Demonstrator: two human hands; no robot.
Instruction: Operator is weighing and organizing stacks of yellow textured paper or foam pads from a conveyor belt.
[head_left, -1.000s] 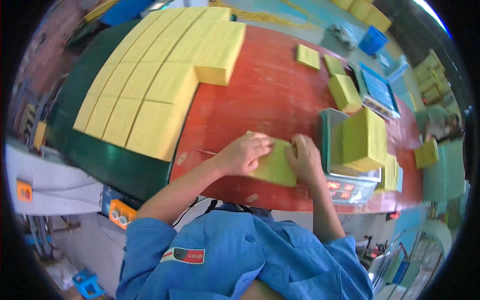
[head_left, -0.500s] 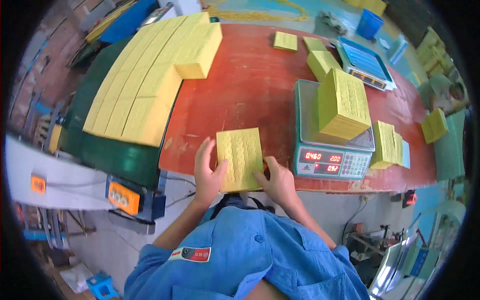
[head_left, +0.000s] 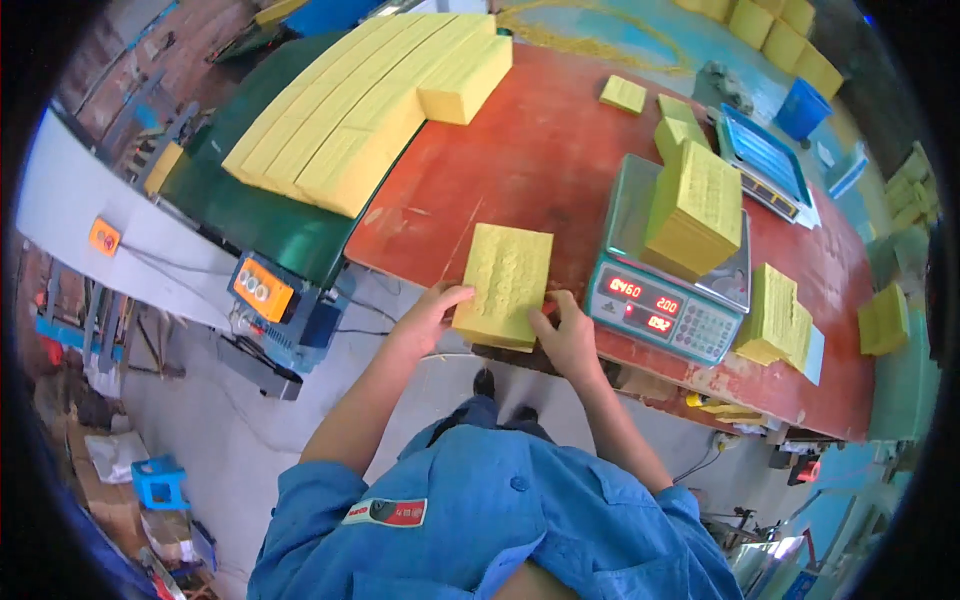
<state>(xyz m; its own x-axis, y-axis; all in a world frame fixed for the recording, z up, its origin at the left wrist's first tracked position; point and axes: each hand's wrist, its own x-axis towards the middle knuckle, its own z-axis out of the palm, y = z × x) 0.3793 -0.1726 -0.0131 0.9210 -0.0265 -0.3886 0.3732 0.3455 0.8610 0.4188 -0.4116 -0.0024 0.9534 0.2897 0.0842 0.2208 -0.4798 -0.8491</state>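
A stack of yellow embossed paper (head_left: 505,285) is between my two hands at the front edge of the red table. My left hand (head_left: 430,318) grips its left side, with the thumb along the near left edge. On the opposite side my right hand (head_left: 568,335) holds the lower right corner, its thumb against the edge and its fingers bent. The underside of the stack is hidden. To the right, a larger yellow paper stack (head_left: 698,205) rests on the tray of a digital scale (head_left: 660,310) with a lit red display.
Rows of yellow paper blocks (head_left: 340,130) lie on a green conveyor belt (head_left: 210,195) at the left. More paper stacks (head_left: 768,315) stand right of the scale. A second scale with a blue tray (head_left: 765,155) sits at the far right of the red table (head_left: 500,150).
My left hand has closed from a spread pose onto the stack's left side. My right hand stays at its right edge. The whole view has shifted and tilted.
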